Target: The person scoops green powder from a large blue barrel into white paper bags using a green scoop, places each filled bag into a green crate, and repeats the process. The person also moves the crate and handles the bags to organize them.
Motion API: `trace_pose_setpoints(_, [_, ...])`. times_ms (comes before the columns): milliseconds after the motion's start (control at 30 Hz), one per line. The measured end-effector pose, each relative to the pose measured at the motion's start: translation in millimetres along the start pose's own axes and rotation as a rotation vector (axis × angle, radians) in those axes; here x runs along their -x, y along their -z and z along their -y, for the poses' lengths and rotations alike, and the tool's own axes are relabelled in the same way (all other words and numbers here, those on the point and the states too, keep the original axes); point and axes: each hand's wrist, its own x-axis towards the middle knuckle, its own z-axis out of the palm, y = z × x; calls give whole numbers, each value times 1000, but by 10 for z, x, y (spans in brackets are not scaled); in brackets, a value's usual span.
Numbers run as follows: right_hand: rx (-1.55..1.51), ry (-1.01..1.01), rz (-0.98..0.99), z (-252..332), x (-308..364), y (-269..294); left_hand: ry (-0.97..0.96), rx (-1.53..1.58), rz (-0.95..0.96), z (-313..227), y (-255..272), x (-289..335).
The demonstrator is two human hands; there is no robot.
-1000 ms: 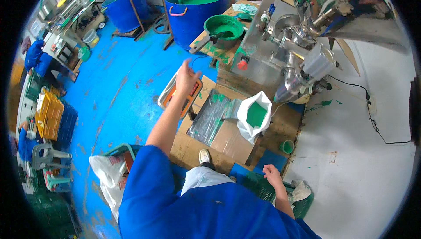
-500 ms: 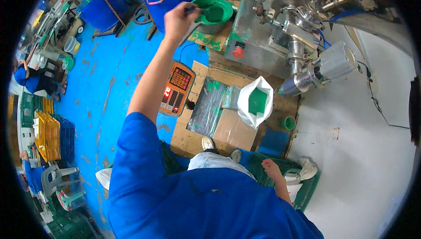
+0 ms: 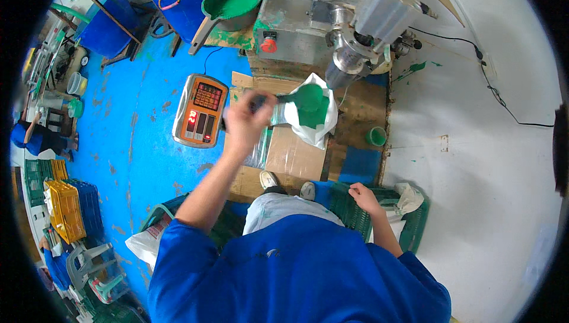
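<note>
My left hand, smeared by motion, is closed around the dark handle of a ladle. The ladle's green-coated head is over the mouth of a white bag, which has green material inside. Just right of the bag hangs the metal spout of a machine. Down at my right side, my right hand hangs with loosely bent fingers and holds nothing, near a dark green crate. At the upper left of the machine stands a long-handled pan of green paste.
An orange scale with a lit display stands left of the bag. Cardboard lies below it. A small green cup is at the right. Blue tubs stand at the upper left. Two people in blue are at the far left, near yellow crates.
My left hand has moved from the pan down and towards me, bringing the ladle over the white bag. My view has shifted. My right hand stays low at my side.
</note>
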Motion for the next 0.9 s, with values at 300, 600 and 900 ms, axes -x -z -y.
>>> trace_pose_setpoints(300, [-7, -26, -2, -578, 273, 137, 86, -166, -10, 677, -982, 463])
trace_pose_setpoints(600, [-25, 34, -12, -863, 178, 227, 321, 418, -426, 404, -665, 496])
trace_pose_setpoints(900, [107, 156, -23, -728, -28, 257, 403, 527, -662, 302, -272, 633])
